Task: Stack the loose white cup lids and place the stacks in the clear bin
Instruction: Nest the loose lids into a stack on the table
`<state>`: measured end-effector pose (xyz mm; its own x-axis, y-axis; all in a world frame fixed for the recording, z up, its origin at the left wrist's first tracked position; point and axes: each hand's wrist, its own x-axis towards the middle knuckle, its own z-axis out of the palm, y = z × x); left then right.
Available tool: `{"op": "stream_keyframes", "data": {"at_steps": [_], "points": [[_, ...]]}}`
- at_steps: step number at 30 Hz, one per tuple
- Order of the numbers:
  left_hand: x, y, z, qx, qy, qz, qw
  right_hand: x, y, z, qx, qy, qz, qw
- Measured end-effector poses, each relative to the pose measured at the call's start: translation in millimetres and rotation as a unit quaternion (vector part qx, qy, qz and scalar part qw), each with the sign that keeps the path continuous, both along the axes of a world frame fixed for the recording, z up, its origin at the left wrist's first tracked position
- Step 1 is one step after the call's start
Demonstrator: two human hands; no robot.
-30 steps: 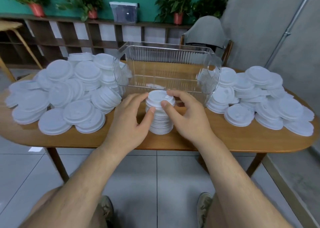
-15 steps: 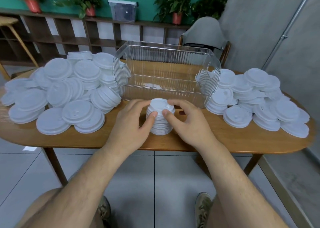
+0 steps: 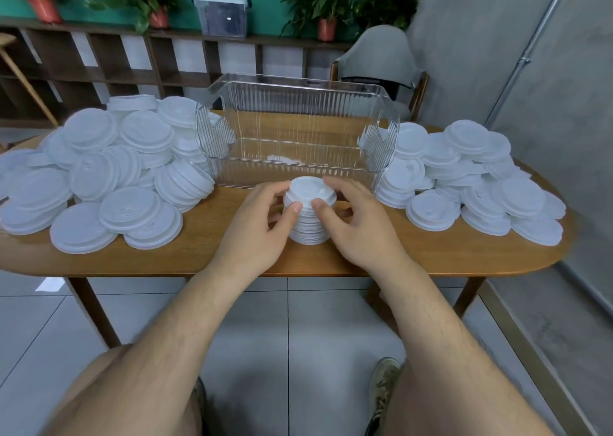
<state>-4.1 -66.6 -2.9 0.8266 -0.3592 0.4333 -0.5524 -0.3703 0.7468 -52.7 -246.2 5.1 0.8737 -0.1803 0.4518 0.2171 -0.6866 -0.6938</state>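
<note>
A short stack of white cup lids (image 3: pixel 310 216) stands upright on the wooden worktop (image 3: pixel 205 256), near its front edge and about midway along it; its long axis is vertical, with the widest lids at the foot and the top lid's face turned up. Both hands close on it from the near side. The left hand (image 3: pixel 255 233) comes in from the left and the right hand (image 3: pixel 361 233) from the right. The grip of each is clamped on the stack, fingers curled round the far rim at the top, with the left thumb (image 3: pixel 295 208) and right thumb (image 3: pixel 316 205) pressed side by side against the near face of the upper lids. Neither hand is nearer than the other; the stack sits between them, touching both.

The clear ribbed bin (image 3: pixel 298 167) lies straight beyond the stack, away from the person; its near wall is just behind the fingers and rises well above the top lid. So the coming move looks to turn on height rather than reach: up over that wall, forward, then down, with the axis kept upright so the lids do not slide apart. White patches show through the wall low down; whether they are lids or reflections I cannot tell.

A left heap of loose lids (image 3: pixel 109 177) and a right heap of loose lids (image 3: pixel 471 177) flank the bin, so most of the task appears to remain.
</note>
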Motion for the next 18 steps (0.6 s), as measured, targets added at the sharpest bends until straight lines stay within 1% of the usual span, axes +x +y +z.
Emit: {"op": "stream_keyframes", "data": {"at_steps": [2, 5, 8, 14, 18], "points": [[-4, -6, 3, 0.021, -0.024, 0.016, 0.999, -7, -5, 2, 0.001, -0.016, -0.015, 1.000], [-14, -15, 16, 0.062, -0.103, 0.050, 0.992, -20, -11, 7, -0.009, -0.041, -0.041, 0.998], [-24, -34, 37, 0.101, -0.169, 0.029, 0.980, -31, -22, 17, -0.038, -0.059, -0.063, 0.996], [-23, -100, 77, 0.119, -0.213, -0.043, 0.969, -33, -63, 58, -0.086, -0.089, -0.123, 0.985], [-8, -145, 93, 0.161, -0.228, -0.071, 0.958, -27, -106, 72, -0.108, -0.092, -0.213, 0.967]]}}
